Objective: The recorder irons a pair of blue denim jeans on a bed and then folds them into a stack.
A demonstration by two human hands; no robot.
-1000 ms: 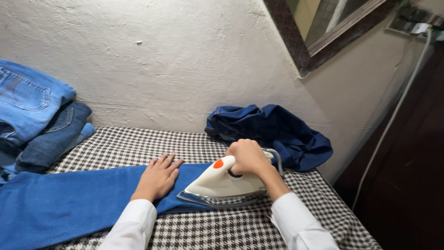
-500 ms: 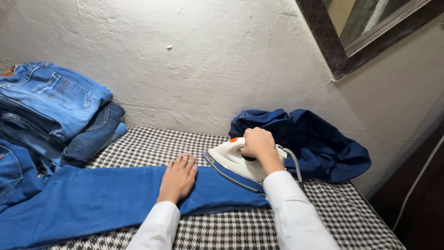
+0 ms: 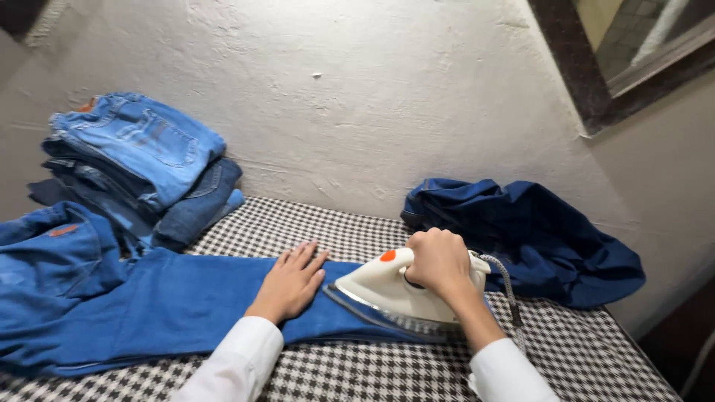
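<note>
The right hand (image 3: 439, 260) has a closed grip on the iron (image 3: 387, 298), which rests on the jeans (image 3: 149, 305). The left hand (image 3: 290, 281) lies flat and open on the jeans, just left of the iron, on the checked surface (image 3: 581, 357).

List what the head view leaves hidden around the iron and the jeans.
- Iron handle: wrapped by the right hand.
- Iron's soleplate: faces down onto the jeans leg.
- Jeans' waist end: cut off by the left edge.
- Iron's cord: its far end passes behind the right forearm.

Left hand (image 3: 289, 281) flat, right hand (image 3: 439, 260) seemingly clenched
</note>
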